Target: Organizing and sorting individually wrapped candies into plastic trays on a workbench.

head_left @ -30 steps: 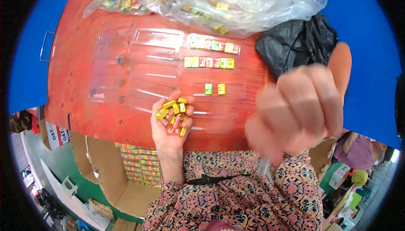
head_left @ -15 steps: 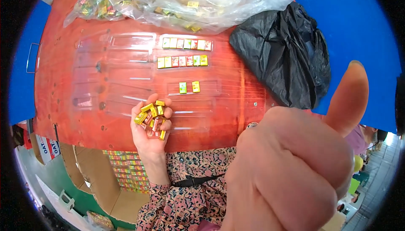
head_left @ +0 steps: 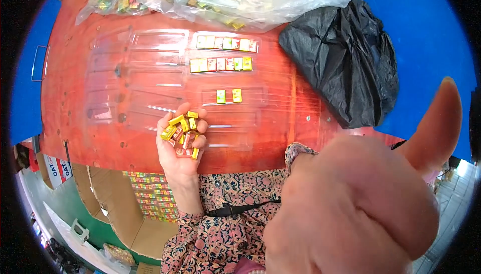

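I'm seeing the right hand (head_left: 350, 209) looming nearer the camera than a second ago | clear tray (head_left: 256, 96) carrying two sweets (head_left: 237, 95); clear bag (head_left: 310, 8) holding many | left hand (head_left: 176, 163) cupping wrapped sweets (head_left: 188, 139) over red table's (head_left: 90, 144) near edge; right curling, thumb out, contents I can't tell | carton (head_left: 59, 170) showing blue lettering

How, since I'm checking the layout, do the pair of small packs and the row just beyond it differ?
The row has seven packs side by side; the pair has two, with a gap between. The row includes red packs; the pair is one green, one yellow. The row is farther from the left hand than the pair. Both rest on clear plastic.
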The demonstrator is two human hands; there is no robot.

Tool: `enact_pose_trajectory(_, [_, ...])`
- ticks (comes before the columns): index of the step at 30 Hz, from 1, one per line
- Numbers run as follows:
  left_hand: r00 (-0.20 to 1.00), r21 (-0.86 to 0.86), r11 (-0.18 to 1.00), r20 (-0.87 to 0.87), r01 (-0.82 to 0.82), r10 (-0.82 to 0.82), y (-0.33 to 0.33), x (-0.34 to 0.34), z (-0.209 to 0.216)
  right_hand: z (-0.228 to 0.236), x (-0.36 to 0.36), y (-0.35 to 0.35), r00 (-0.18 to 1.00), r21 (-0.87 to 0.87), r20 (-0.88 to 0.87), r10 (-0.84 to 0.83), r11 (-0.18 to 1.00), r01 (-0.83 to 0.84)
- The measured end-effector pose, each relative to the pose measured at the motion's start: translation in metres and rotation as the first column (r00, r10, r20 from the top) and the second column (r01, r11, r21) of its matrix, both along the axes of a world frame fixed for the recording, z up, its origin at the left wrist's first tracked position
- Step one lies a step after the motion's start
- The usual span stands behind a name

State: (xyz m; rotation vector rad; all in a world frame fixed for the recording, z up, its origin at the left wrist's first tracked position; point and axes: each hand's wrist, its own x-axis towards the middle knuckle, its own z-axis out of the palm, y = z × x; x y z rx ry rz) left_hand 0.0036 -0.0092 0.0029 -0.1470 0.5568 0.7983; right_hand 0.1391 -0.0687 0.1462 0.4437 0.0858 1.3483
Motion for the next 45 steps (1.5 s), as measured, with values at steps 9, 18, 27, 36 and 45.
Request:
enact_pose_trajectory(9, [0.998,-0.033,0.999,0.049,0.040,-0.039,0.004,0.000,-0.002,0.013,-0.014,-0.033,0.995,-0.129,-0.081,-0.065,0.990,0.054])
enact_pose_trajectory(18, [0.997,-0.019,0.999,0.064,0.050,-0.048,0.002,0.005,-0.003,0.004,-0.014,-0.056,0.977,-0.259,-0.125,-0.171,0.957,0.134])
enact_pose_trajectory(27, [0.994,-0.003,0.998,0.096,0.060,-0.059,0.001,0.001,-0.003,0.003,-0.033,-0.067,0.949,-0.387,-0.161,-0.270,0.902,0.191])
enact_pose_trajectory(36, [0.995,-0.016,0.999,0.096,0.041,-0.039,0.000,0.003,0.000,-0.007,-0.046,-0.050,0.903,-0.531,-0.164,-0.397,0.807,0.259])
enact_pose_trajectory(45, [0.996,0.011,1.000,0.092,0.002,-0.003,0.001,-0.009,-0.007,-0.081,0.116,-0.179,-0.518,-0.893,0.380,0.767,0.450,0.012])
